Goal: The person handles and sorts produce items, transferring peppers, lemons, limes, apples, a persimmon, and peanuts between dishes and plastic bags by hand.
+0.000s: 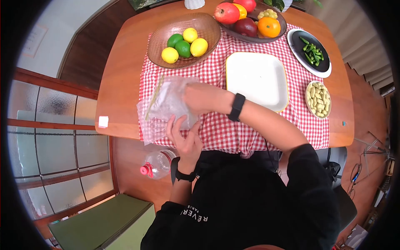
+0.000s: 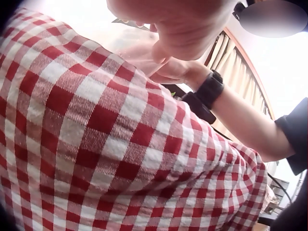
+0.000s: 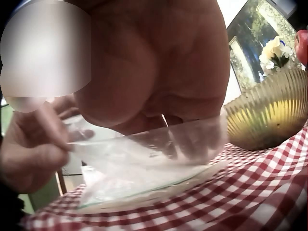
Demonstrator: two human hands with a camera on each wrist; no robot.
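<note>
"What is found nearest?"

"The black shirt. Just beyond it, the bag is met by the left hand: its edge is pinched between thumb and finger, as shown from the right wrist."

"And how is the bag placed?"

"It is spread on the cloth, ahead of the left hand. Being crumpled, its long axis cannot be read; whether a second bag is layered beneath cannot be told."

"The strip, then?"

"It is set left of both hands, pointed away from the body, its far end leaned right. The work is judged to turn on this: its near end is closest to the left hand."

"The right hand?"

"It is held at the bag's right part, film seen over its fingertips. How far the fingers are curled, or whether anything is grasped, cannot be told."

"Farther off?"

"The tray is set to the right, the lemon bowl beyond the bag."
</note>
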